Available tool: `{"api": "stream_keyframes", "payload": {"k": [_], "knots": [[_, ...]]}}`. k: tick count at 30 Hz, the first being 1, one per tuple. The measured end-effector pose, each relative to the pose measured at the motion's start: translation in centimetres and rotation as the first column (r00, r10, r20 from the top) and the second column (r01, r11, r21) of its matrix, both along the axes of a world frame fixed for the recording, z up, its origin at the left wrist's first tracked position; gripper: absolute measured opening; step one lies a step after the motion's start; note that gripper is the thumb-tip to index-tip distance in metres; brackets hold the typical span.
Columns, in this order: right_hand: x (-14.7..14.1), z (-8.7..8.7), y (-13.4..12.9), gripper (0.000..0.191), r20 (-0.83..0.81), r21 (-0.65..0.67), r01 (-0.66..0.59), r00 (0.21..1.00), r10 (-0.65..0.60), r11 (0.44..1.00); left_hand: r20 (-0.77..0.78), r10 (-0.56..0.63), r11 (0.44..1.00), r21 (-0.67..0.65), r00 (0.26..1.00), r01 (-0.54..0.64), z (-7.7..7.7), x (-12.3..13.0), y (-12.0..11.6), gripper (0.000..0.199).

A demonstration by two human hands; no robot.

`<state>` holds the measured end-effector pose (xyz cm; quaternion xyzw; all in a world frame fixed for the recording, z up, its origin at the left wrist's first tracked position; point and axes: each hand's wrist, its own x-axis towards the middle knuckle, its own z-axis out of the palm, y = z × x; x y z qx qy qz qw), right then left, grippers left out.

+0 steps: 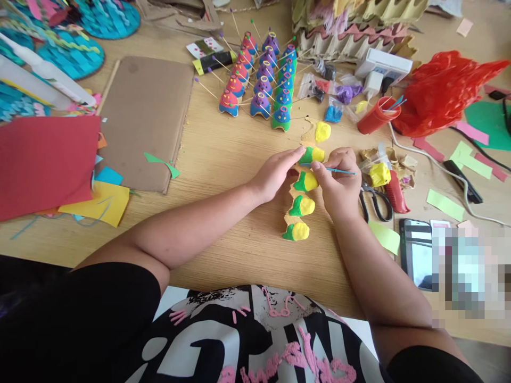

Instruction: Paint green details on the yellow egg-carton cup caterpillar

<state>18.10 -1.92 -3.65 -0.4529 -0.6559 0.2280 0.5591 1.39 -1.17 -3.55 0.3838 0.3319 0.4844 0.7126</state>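
A strip of egg-carton cups [294, 219] lies in front of me, several cups covered in green and yellow clay. My left hand [275, 174] holds this strip from the left, fingertips at the second cup from the far end. In my right hand [341, 183] a thin blue stick tool [339, 171] is pinched between thumb and fingers, its tip at the green clay of that same cup. The farthest cup carries only yellow clay [323, 131]. Beyond the strip stand rows of finished-looking clay-covered cups, red [229, 101], purple [260, 104] and blue-green [282, 115], with pins stuck in them.
A cardboard sheet [146, 117] and red paper [48, 165] lie left. To the right are scissors [376, 205], a red cup [371, 119] of sticks, a red plastic bag [447, 90] and a phone [417, 250]. Egg cartons [347, 40] are stacked at the back.
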Motion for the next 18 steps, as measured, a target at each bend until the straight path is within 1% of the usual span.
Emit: {"api": "stream_keyframes", "payload": {"k": [5,9,15,18], "knots": [[0.02,0.11,0.08,0.042,0.000,0.001,0.001,1.000,-0.001,1.000,-0.002,-0.030,0.999,0.016,1.000,0.030,-0.31,-0.09,0.06,0.049],[0.06,0.12,0.17,0.043,0.002,0.003,-0.002,1.000,0.002,1.000,0.026,-0.059,0.998,0.039,0.998,0.058,-0.51,-0.20,0.10,0.046],[0.10,0.17,0.17,0.046,0.021,-0.009,0.019,1.000,-0.019,1.000,0.066,-0.072,0.996,0.062,0.995,0.068,-0.20,-0.25,0.02,0.043],[0.01,0.23,0.11,0.047,-0.002,-0.018,0.009,1.000,-0.009,1.000,0.093,-0.081,0.995,0.069,0.992,0.075,-0.25,-0.22,0.04,0.040]]}}
